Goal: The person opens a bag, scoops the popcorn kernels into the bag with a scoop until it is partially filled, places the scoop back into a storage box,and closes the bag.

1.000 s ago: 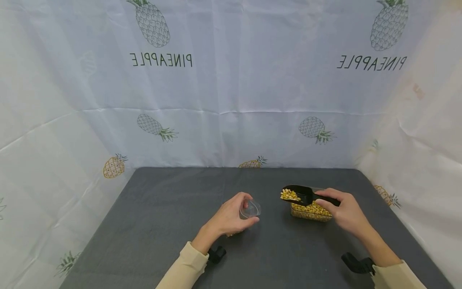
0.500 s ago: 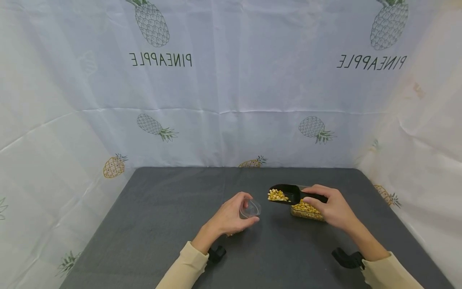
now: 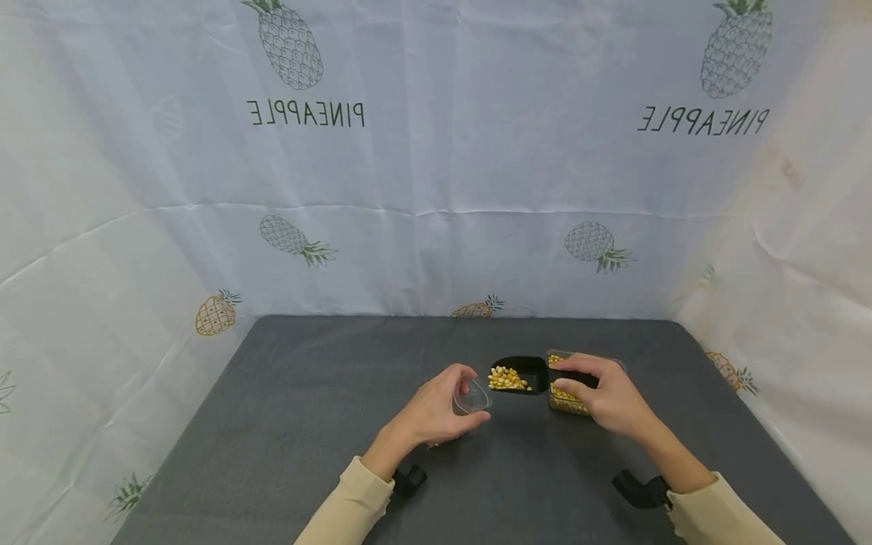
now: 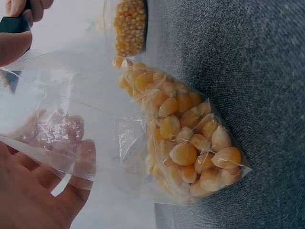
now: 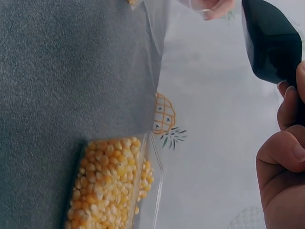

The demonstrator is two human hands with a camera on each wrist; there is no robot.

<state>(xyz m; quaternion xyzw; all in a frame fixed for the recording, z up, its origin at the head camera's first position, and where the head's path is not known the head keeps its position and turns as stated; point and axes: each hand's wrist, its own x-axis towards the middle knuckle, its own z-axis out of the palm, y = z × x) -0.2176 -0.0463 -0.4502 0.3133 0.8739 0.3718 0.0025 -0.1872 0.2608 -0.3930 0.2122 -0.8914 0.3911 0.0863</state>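
Observation:
My left hand [image 3: 431, 409] holds the mouth of a clear plastic bag [image 3: 471, 399] spread between thumb and fingers. In the left wrist view, corn kernels [image 4: 190, 152] fill the bag's lower part, which rests on the table. My right hand [image 3: 616, 397] grips the handle of a black scoop [image 3: 537, 372]. A small heap of corn kernels [image 3: 507, 378] lies toward the scoop's front lip. That lip is just right of the bag's mouth, level and at about the same height in the head view. The right wrist view shows the scoop's dark underside [image 5: 271, 47].
Behind and below my right hand stands a clear plastic container [image 3: 568, 406] of corn kernels, partly covered by hand and scoop. A dark grey cloth [image 3: 320, 409] covers the table. White pineapple-print curtains [image 3: 422, 151] enclose the back and sides.
My right hand has carried the loaded scoop leftward from over the container to the bag's mouth, slightly downward at the end. The left hand and bag have stayed in place.

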